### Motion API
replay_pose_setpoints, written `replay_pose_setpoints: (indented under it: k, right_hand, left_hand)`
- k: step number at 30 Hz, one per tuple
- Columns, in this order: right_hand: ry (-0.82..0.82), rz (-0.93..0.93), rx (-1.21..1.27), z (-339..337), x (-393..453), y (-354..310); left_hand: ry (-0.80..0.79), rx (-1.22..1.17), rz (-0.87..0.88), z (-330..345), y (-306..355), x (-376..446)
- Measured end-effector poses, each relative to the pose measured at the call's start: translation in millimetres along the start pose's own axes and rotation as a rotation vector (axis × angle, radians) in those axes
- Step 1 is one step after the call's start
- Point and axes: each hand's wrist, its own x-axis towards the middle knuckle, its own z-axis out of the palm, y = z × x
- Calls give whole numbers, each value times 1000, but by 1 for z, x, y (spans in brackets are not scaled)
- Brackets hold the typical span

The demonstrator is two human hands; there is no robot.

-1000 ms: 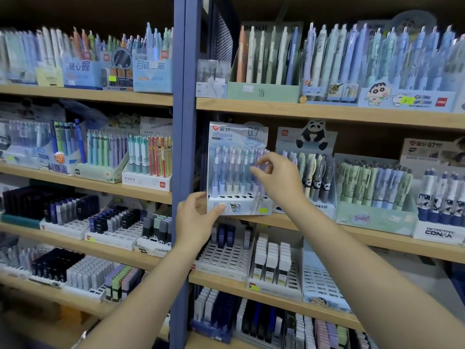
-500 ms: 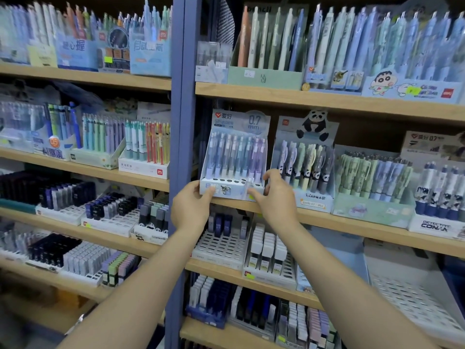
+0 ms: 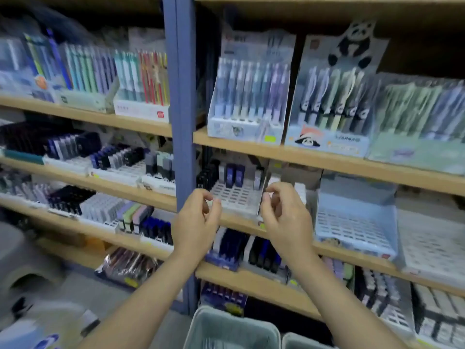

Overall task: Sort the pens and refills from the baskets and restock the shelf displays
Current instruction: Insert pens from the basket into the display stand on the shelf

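Observation:
The light-blue display box of pastel pens (image 3: 247, 96) stands on the wooden shelf (image 3: 327, 159), beside the panda pen display (image 3: 332, 102). Both my hands are one shelf lower and apart from it. My left hand (image 3: 198, 217) hovers at the front left corner of a white slotted refill tray (image 3: 236, 197), fingers loosely curled and holding nothing. At the tray's front right corner, my right hand (image 3: 284, 215) is also loosely curled and holds nothing. Motion blur hides whether its fingertips touch the tray wall. The tray holds a few dark refill boxes (image 3: 234, 175) at its back.
A blue upright post (image 3: 180, 96) divides the shelving just left of my hands. Two grey baskets (image 3: 231, 331) sit on the floor below. A blue slotted tray (image 3: 352, 222) with nothing in it stands right of the white tray. Several pen and refill displays fill the left shelves.
Both hands have let go of the pen display box, which now rests on the shelf, and dropped to the shelf below. The view has tilted downward, bringing the baskets into sight.

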Motion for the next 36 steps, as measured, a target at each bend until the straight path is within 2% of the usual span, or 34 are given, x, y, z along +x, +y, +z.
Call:
replay_pose_setpoints:
  k: [3, 6, 10, 12, 16, 19, 21, 25, 28, 36]
  right_hand:
    - [-206, 173, -65, 45, -98, 51]
    - [-563, 525, -89, 86, -197, 109]
    - [-979, 953, -13, 133, -289, 160]
    - [-1079, 1175, 58, 157, -325, 180]
    - [-1174, 1346, 104, 198, -370, 212]
    - [-1298, 1446, 27, 227, -389, 229]
    - [-1320, 1486, 48, 247, -406, 232]
    - [-1145, 1601, 287, 286, -429, 219]
    - [-1083, 1676, 446, 310, -432, 210]
    - [-996, 1778, 414, 339, -443, 213]
  left_hand:
    - [-200, 207, -25, 32, -78, -68]
    - [-483, 384, -105, 61, -159, -140]
    - [-744, 585, -223, 84, -243, -226]
    - [-835, 645, -260, 91, -269, -257]
    - [-941, 675, -244, 100, -308, -290]
    - [-952, 615, -283, 101, -327, -304]
    - [-929, 586, -295, 102, -332, -311]
    - [-849, 461, -395, 105, -324, -311]
    - [-811, 449, -401, 107, -321, -309]
    - [-771, 314, -489, 110, -319, -310]
